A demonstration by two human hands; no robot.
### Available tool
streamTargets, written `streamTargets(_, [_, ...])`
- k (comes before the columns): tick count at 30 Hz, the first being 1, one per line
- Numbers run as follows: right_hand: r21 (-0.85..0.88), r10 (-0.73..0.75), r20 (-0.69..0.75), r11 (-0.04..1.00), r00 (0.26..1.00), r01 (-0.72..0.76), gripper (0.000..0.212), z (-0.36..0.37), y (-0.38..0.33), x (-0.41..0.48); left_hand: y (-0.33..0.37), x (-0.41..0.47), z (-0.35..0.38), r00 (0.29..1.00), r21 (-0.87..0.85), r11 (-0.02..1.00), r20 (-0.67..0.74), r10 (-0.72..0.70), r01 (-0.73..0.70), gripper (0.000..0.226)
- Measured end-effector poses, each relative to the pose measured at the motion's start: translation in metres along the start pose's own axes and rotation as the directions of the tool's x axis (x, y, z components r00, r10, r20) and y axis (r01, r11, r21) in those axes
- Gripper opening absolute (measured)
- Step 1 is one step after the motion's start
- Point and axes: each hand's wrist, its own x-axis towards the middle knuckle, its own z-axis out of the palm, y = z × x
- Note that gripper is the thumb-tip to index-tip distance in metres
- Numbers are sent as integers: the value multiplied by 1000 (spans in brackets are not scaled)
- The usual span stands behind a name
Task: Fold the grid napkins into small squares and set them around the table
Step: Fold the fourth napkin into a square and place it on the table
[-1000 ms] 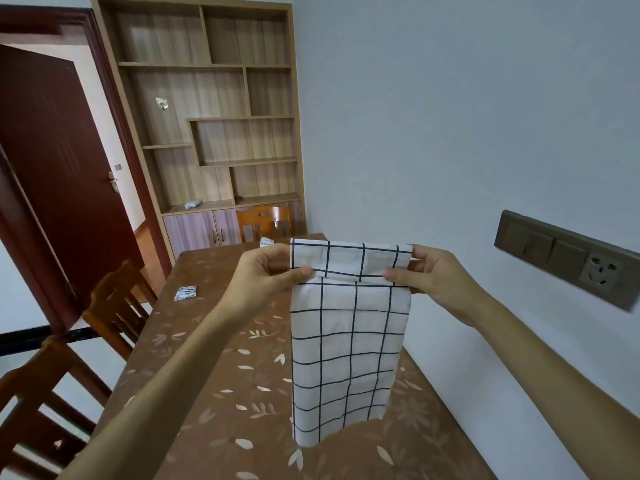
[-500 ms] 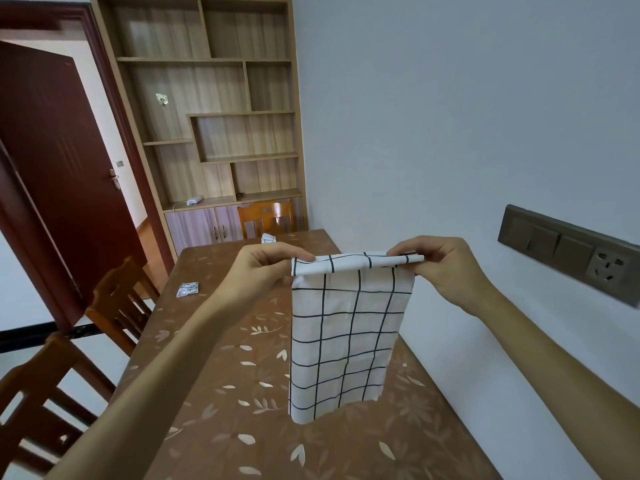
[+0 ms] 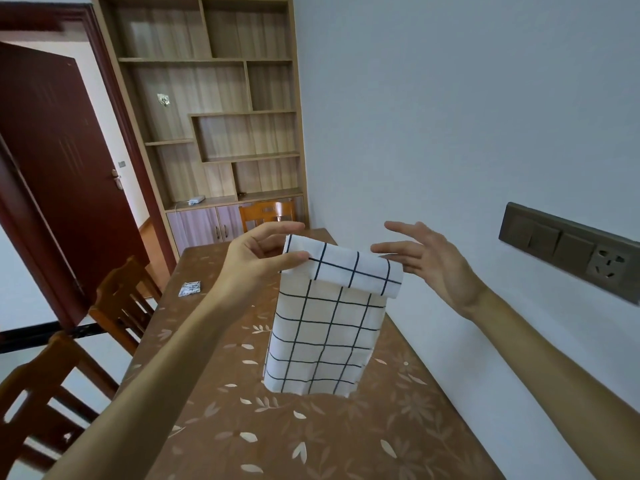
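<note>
Head view: the left hand (image 3: 258,259) is pinching the grid napkin (image 3: 325,323) at its top left corner, holding it hanging above the table (image 3: 311,438). The right hand (image 3: 429,261) is hovering beside the folded top edge, fingers straight, gripping nothing.

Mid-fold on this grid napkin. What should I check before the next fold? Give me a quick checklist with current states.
1. Left hand grip on the napkin top corner: ok, thumb and fingers pinch it.
2. Right hand grip: not ok, fingers straight, holding nothing.
3. Flap folded over the top: ok, though it slopes down to the right.
4. Small square reached: not ok, a long strip hangs.
5. Bottom edge off the table: cannot tell.
</note>
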Motion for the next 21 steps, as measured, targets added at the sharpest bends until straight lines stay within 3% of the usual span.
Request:
streamTargets(4, [-256,-46,-5,966,999,43,30,17,-7,0,1,-1,6,1000,-29,1000,4,4,-4,40])
streamTargets(6, [-283,-75,-3,957,997,71,10,19,-7,1,1,-1,7,1000,-30,999,4,13,-13,40])
streamTargets(9, [-290,-112,-24,952,993,100,1,19,-7,3,0,-2,7,1000,12,1000,13,-3,3,39])
streamTargets(13, [-295,-126,-53,950,991,105,3,20,-9,5,-6,-5,8,987,180,980,115,-109,87,24])
streamTargets(16, [-292,-135,-102,951,986,100,8,24,-12,5,-12,-7,8,991,247,967,95,-95,69,19])
streamTargets(18, [-264,-104,-139,962,985,65,22,24,-13,4,-13,-6,8,998,241,970,48,-40,28,17])
streamTargets(21, [-167,11,-90,986,996,-26,59,26,-9,-5,-12,-6,8,999,175,985,-32,14,-8,17])
